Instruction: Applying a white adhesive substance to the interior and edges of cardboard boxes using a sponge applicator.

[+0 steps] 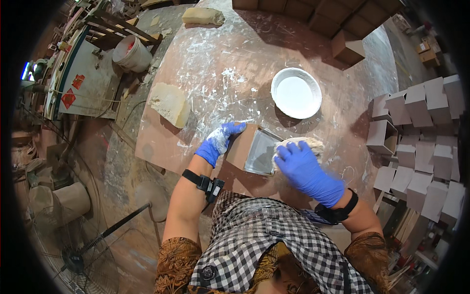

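A small brown box (242,149) lies tilted near the table's front edge, its open side showing a greyish-white inside. My left hand (220,141), in a blue glove smeared with white, grips the box along its left side. In my blue-gloved right hand (304,169) is a pale, whitish sponge (316,145), with the fingers curled over it. The sponge is against the box's right edge, and the hand hides part of it. Beyond them stands a round white bowl (295,93) with white stuff in it.
The worn table (210,83) is splashed with white. A yellowish foam chunk (169,104) lies at left, another foam block (202,16) at the far edge. Brown boxes (348,47) are stacked far right; pale boxes (416,147) are piled right. A fan (73,259) stands lower left.
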Tool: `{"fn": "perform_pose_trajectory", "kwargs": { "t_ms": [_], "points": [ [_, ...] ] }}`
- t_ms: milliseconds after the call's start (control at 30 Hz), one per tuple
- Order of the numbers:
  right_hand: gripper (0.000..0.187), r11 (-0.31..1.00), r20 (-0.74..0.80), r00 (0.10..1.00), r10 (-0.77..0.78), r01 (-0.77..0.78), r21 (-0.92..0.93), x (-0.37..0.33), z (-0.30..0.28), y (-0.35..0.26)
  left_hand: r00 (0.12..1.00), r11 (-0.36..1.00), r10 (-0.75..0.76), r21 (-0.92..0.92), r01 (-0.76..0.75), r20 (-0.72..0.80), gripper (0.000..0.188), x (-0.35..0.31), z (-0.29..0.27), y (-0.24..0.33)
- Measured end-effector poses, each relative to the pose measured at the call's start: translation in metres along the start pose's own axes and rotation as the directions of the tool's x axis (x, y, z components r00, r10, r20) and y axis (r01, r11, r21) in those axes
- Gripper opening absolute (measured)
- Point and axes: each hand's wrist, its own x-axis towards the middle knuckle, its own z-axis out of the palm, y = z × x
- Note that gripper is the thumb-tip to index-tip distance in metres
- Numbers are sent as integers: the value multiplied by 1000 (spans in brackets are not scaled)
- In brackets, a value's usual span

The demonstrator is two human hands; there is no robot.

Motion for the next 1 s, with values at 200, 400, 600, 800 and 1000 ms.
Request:
{"fn": "perform_pose_trajectory", "kwargs": {
  "t_ms": [200,400,600,800,1000],
  "points": [
    [17,995,179,981,-73,85,-57,6,12,-29,998,999,34,7,-33,-54,28,-7,9,3],
    [13,979,178,963,-205,204,20,3,14,-22,1000,1000,6,18,-5,-25,31,4,-2,-7],
    [14,977,147,974,-172,188,-101,6,12,10,998,998,58,-23,-57,28,37,-5,3,-9],
    [36,824,-235,892,386,-219,522,4,23,52,999,972,26,-233,-18,29,45,-2,-13,-32],
    [39,738,-300,859,414,-124,663,-24,57,20,995,956,82,-278,-97,-62,44,4,-22,-54]
  ]
}}
